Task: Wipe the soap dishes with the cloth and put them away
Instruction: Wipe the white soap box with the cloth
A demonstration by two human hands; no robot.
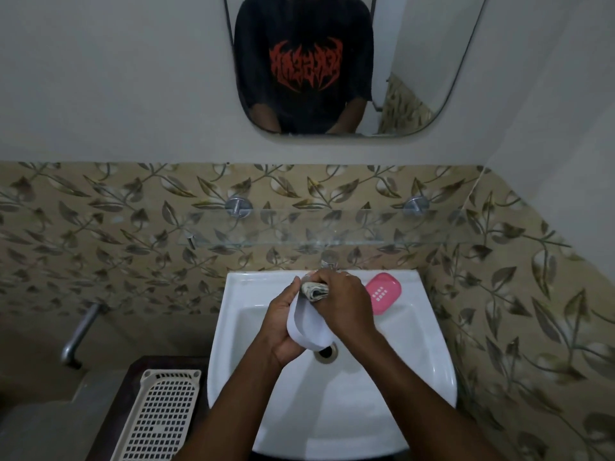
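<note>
Over the white sink (233,344), my left hand (283,327) grips a white soap dish (307,324), tilted with its hollow side toward my right hand. My right hand (346,301) is closed on a bunched, folded cloth (314,291) and presses it against the upper part of the white dish. A pink soap dish (382,292) with small drain holes lies on the sink's back right rim, just right of my right hand.
A beige perforated plastic tray (159,417) sits on a dark stand left of the sink. A glass shelf (299,227) on two metal brackets runs above the tap (329,259). A metal pipe (80,334) juts from the left wall. A mirror (432,78) hangs above.
</note>
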